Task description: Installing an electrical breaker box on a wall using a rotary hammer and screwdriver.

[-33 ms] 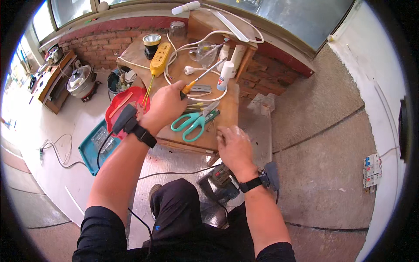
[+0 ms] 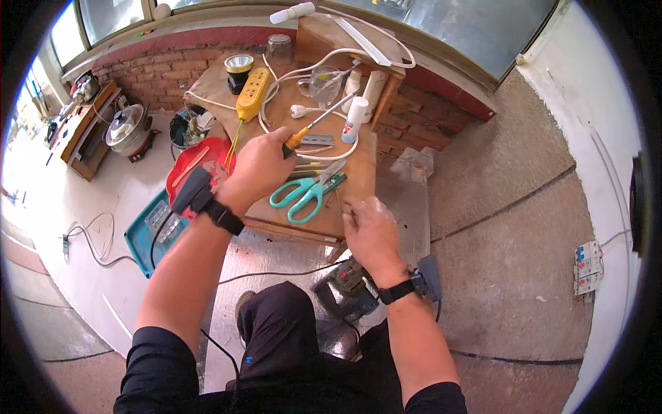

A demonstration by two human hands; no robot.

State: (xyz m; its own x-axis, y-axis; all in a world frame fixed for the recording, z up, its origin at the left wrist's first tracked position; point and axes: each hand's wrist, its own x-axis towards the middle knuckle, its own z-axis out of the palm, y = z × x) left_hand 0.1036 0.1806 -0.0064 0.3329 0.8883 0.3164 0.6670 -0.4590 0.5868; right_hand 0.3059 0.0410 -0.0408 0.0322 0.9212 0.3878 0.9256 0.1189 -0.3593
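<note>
My left hand (image 2: 265, 164) is closed round the yellow-and-black handle of a screwdriver (image 2: 324, 117), its long metal shaft slanting up and right over the wooden table (image 2: 358, 169). The tip lies near a white bottle (image 2: 355, 119). At the table's near right corner, my right hand (image 2: 372, 234) has its fingers curled together; whatever they hold, if anything, is hidden. Between the hands lie turquoise-handled scissors (image 2: 305, 200). A slotted metal strip (image 2: 317, 140) and a white plug (image 2: 299, 111) lie beyond my left hand. A yellow power strip (image 2: 254, 95) with loose yellow wires rests further back.
A red basin (image 2: 181, 165) and a teal tray (image 2: 141, 241) are left of the table. Below my right hand, a corded power tool (image 2: 348, 283) is on the floor. A glass mug (image 2: 325, 84) and a lamp (image 2: 238, 69) stand at the back. Breakers (image 2: 587, 265) hang on the right wall.
</note>
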